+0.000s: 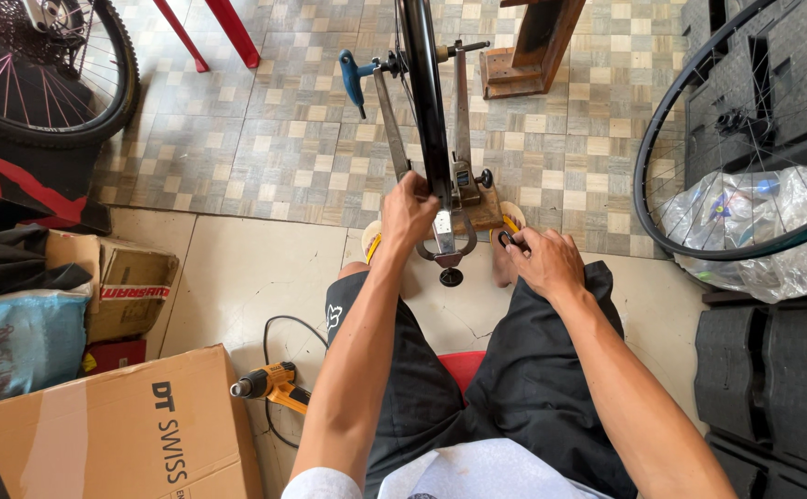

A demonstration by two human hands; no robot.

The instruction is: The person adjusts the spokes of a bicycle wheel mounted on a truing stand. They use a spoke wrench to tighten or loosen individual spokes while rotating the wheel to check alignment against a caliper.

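Wheel rim (428,102) clamped by left hand (410,211) fingers; right hand (544,261) fingers pinch small black tool (507,240).

Bare arms, dark shorts, sandals

I am seeing the person wearing dark grey shorts (514,370) carrying a small white emblem on the left leg, a pale top (477,473) with short white sleeves showing at the bottom edge, and sandals (510,222) with yellow straps; both forearms are showing bare, no gloves or watch.
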